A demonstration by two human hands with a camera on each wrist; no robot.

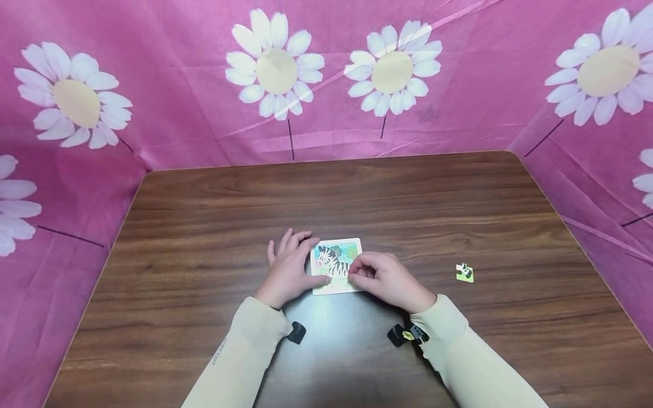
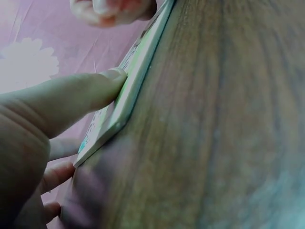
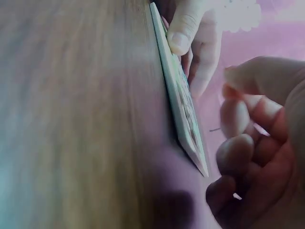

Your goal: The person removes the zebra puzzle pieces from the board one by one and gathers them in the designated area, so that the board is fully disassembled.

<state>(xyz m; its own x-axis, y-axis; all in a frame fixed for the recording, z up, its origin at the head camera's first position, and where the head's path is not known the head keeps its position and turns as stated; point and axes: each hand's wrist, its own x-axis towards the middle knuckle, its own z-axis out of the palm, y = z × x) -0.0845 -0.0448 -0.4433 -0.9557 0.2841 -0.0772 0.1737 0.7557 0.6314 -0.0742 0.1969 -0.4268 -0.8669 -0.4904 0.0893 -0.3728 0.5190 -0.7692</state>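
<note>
A small square zebra jigsaw puzzle (image 1: pixel 334 287) in a pale tray lies flat on the table. My left hand (image 1: pixel 292 272) holds it at the left side, with the thumb on its lower part and the other fingers spread by the upper left edge. In the left wrist view the left thumb (image 2: pixel 90 90) presses on the puzzle's face near the rim. Over the puzzle's right side is my right hand (image 1: pixel 390 280), its fingers curled and the thumb close to the index fingertip. In the right wrist view these fingers (image 3: pixel 236 150) show, but whether anything sits between the tips is hidden.
A loose jigsaw piece (image 1: pixel 465 272), green with black and white, lies to the right on the brown wooden table (image 1: pixel 204 215). Behind the table and along its sides hangs a pink cloth (image 1: pixel 178 85) with white flowers. A black wrist camera (image 1: pixel 297 332) sits at the left cuff.
</note>
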